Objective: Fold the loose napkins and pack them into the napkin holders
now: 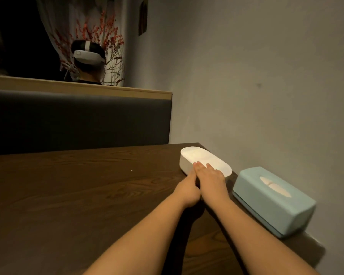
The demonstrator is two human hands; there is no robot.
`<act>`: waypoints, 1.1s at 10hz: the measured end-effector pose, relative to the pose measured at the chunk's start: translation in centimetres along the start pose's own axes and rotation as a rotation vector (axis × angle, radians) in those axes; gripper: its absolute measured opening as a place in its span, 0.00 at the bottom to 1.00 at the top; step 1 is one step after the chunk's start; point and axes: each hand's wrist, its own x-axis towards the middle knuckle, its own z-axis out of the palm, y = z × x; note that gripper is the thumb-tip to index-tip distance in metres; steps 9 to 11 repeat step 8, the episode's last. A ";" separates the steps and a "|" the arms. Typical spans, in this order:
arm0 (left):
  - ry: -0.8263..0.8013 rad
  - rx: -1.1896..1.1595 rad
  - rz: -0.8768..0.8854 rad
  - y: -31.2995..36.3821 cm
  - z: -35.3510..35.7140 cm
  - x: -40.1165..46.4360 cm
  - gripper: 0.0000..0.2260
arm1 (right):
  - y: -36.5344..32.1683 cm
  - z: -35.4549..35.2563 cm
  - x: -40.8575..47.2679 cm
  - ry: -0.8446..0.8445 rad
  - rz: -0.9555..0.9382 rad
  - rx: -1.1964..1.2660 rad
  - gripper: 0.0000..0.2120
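Hands meet at the far right of a dark wooden desk (68, 195), where your two bare forearms reach out toward a grey wall. Your right hand (211, 175) lies flat, fingers straight and relaxed, pressing down on the napkins (199, 155) that fill a white oval holder (185, 165) to its rim; its grip is wide and holds nothing. Your left hand (188, 190) sits just beside it against the holder's near side wall, fingers curled toward the wall, though you cannot tell from this angle whether it truly clasps the wall or only steadies it. Near and to the right, against the wall, lies a pale blue tissue box (272, 201) with a white napkin showing in its top slot. Beyond the desk stands a dark padded booth back (77, 120), and past that a second person wearing a headset (87, 54). The stack looks full, so uneven pressing could crumple the top sheets or make them spring back up, and a hard sideways push could slide the light holder toward the wall.
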 end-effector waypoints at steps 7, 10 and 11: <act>-0.086 0.163 -0.083 -0.1 -1.4 -0.1 0.32 | 4.5 -2.5 5.2 -0.219 0.226 -0.137 0.17; -0.044 0.110 -0.121 0.4 -2.6 -1.3 0.35 | 2.4 -1.7 4.5 -0.047 0.051 -0.181 0.27; -0.044 0.110 -0.121 0.4 -2.6 -1.3 0.35 | 2.4 -1.7 4.5 -0.047 0.051 -0.181 0.27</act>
